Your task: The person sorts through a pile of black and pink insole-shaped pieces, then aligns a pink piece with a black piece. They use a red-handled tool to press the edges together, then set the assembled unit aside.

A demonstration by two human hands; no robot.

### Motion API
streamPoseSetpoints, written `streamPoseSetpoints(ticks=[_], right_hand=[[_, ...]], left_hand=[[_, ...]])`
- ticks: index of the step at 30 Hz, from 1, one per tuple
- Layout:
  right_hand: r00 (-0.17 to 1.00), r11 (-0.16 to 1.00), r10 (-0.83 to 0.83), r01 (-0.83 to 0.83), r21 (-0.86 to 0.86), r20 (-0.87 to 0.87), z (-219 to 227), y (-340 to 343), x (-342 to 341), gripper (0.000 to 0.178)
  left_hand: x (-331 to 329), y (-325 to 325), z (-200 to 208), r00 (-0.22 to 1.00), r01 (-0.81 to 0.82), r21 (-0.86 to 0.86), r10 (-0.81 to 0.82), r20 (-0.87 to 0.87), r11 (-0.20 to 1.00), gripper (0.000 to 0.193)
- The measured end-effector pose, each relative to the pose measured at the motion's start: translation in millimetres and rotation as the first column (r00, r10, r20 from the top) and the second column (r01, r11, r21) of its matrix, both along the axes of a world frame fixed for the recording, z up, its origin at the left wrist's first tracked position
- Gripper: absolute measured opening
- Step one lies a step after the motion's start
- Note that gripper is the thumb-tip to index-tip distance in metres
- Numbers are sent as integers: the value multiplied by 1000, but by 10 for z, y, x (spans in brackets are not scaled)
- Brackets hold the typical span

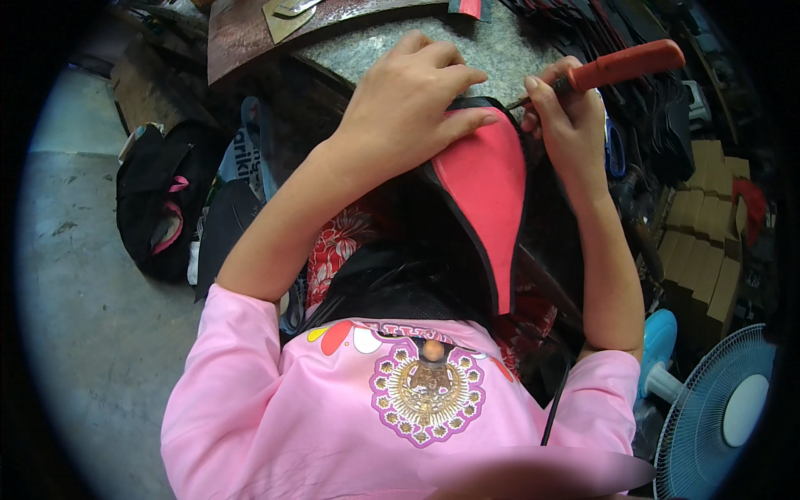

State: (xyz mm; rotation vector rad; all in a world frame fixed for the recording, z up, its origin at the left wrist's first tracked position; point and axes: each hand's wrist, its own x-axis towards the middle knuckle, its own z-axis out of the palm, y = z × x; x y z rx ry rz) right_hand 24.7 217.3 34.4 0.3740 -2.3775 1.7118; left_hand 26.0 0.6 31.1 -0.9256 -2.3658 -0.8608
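Note:
A teardrop-shaped pink piece with a black border (487,175) reaches from the edge of the grey work surface (358,54) down toward my lap, its narrow end toward me. My left hand (417,100) holds its broad upper end, with the thumb pressed on the pink face and the index finger stretched beyond the far edge. My right hand (567,117) is closed round a red-handled tool (625,67) with a thin dark shaft. The shaft's tip points left and meets the black border at the upper right; whether it touches is unclear.
A curved brown board (308,33) lies at the back left of the surface. Black strips (658,125) hang at the right, above stacked tan blocks (700,242). A fan (717,417) stands near my right elbow. A black bag (167,200) sits on the floor at left.

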Motion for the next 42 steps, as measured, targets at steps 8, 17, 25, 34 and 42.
streamPoseSetpoints(ticks=[8, 17, 25, 34, 42], right_hand=[[1000, 999, 29, -29, -34, 4, 4, 10, 21, 16], [990, 958, 20, 20, -286, 137, 37, 14, 79, 14], [993, 975, 22, 4, -222, 112, 22, -3, 87, 13], [999, 990, 36, -34, -138, 14, -22, -43, 76, 13], [1000, 1000, 5, -5, -30, 2, -15, -55, 20, 15]], left_hand=[[-45, 10, -120, 998, 57, -15, -57, -30, 998, 22], [-18, 50, -120, 994, 61, -13, -62, -86, 998, 18], [-1, 62, -95, 993, 42, -45, -47, -106, 998, 19], [24, 63, -69, 990, -12, -89, 0, -139, 996, 20], [28, 55, -108, 989, -27, -28, 22, -149, 999, 21]])
